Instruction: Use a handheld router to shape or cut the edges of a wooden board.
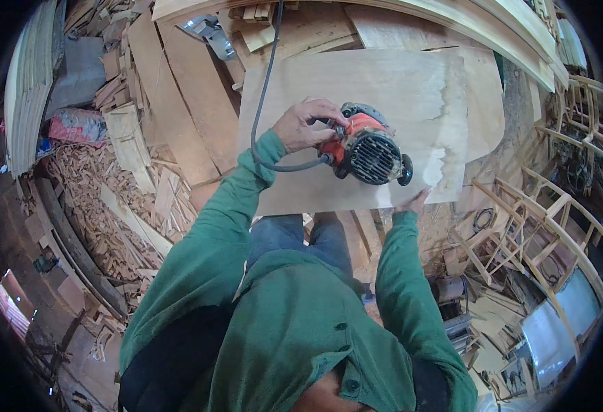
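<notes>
One left hand curled round red router; right hand, grip unclear, at roomy board's edge

Green long-sleeved shirt with dark buttons; blue trousers, possibly denim

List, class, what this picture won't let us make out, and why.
All in the head view:
1. Underside of the red-and-black power tool: hidden by its own body.
2. Far end of its cord: cut off by the top edge.
3. Most fingers of the right hand: out of sight, apparently beneath the pale sheet.
</notes>
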{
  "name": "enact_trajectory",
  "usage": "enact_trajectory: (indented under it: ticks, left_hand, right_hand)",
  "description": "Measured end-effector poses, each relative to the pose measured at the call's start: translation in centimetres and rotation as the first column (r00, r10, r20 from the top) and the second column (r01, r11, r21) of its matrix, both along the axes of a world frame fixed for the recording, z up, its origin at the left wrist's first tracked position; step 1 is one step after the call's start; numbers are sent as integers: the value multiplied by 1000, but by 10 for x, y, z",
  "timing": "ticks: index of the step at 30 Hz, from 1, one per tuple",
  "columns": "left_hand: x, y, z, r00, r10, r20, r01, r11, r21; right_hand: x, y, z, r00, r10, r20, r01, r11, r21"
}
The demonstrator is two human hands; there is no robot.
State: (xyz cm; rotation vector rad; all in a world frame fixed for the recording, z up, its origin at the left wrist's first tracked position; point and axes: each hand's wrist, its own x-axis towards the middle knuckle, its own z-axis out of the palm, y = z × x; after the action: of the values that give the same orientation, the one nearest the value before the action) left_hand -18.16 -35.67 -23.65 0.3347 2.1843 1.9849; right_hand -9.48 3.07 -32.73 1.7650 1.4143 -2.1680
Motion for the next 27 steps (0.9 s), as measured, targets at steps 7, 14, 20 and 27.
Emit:
enact_trajectory:
  ticks: [7, 14, 20, 27]
  left_hand:
    - [9, 12, -5, 998, 67, 11, -67, 998, 13]
    - [7, 8, -2, 995, 103, 7, -103, 994, 21]
    - [7, 16, -8, 993, 111, 35, -113, 992, 56]
    - [2, 10, -11, 996, 70, 50, -72, 997, 22]
  right_hand:
    - [3, 14, -37, 991, -30, -129, 20, 997, -78]
    - [-6, 26, -35, 989, 38, -143, -59, 988, -145]
    - [-17, 33, -37, 997, 43, -59, -43, 999, -7]
    - [-14, 77, 28, 609, 521, 598, -793, 381, 476]
